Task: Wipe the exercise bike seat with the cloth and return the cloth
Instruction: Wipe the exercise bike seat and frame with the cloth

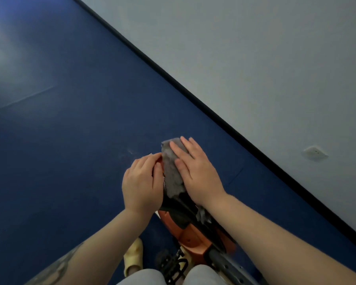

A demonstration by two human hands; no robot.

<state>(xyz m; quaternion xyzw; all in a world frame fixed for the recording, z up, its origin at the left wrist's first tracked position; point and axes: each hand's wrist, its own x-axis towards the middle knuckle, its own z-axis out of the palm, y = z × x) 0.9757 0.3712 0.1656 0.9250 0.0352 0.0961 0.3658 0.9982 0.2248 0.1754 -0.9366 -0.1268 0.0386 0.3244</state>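
A grey cloth (171,171) lies spread over the black exercise bike seat (174,202), just below the middle of the view. My right hand (195,171) presses flat on the cloth, fingers stretched forward. My left hand (142,184) grips the seat's left edge, thumb and fingers curled around it beside the cloth. Most of the seat is hidden under the cloth and both hands. A corner of the cloth (201,215) hangs out under my right wrist.
The bike's orange body (191,237) and a black pedal (173,264) sit below the seat. My foot in a yellow slipper (133,257) stands on the blue floor (70,130). A grey wall (255,58) with a black skirting strip and a socket (314,153) runs along the right.
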